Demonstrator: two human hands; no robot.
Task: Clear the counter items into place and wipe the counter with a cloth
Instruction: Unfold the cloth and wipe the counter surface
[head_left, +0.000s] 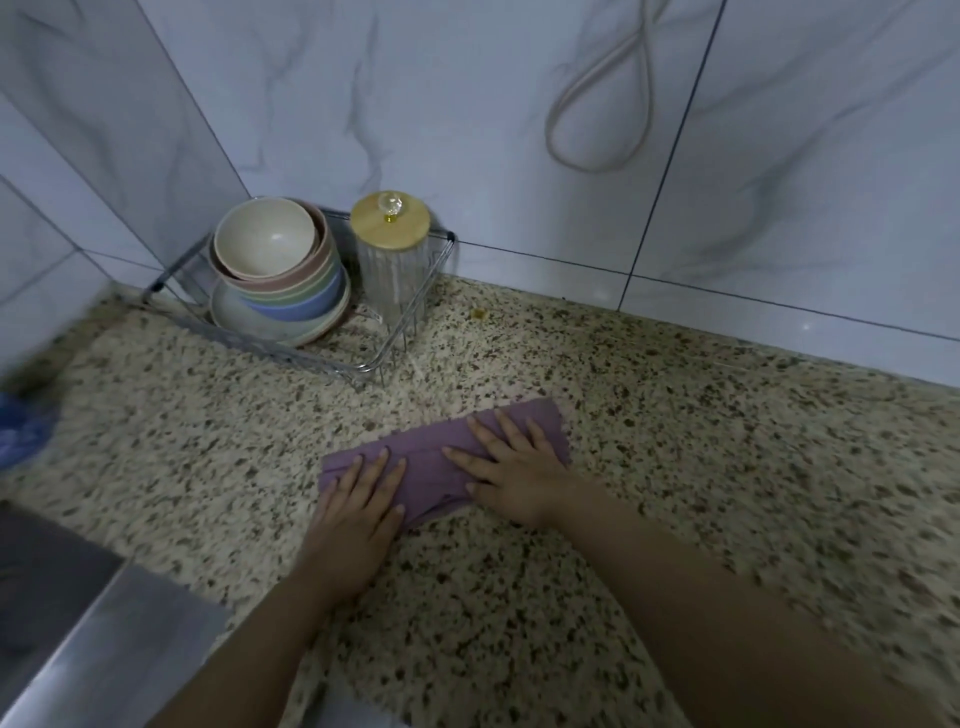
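A folded purple cloth lies flat on the speckled granite counter, near the middle. My left hand presses on the cloth's left end with fingers spread. My right hand lies flat on its right half, fingers apart and pointing up-left. Neither hand curls around the cloth. In the back corner a wire rack holds a stack of pastel bowls on a plate and a ribbed glass jar with a wooden lid.
A steel sink edge sits at the lower left. Something blue and blurred lies at the left edge. Marble-look tiled walls close the counter at the back and left. A pale cord hangs on the wall.
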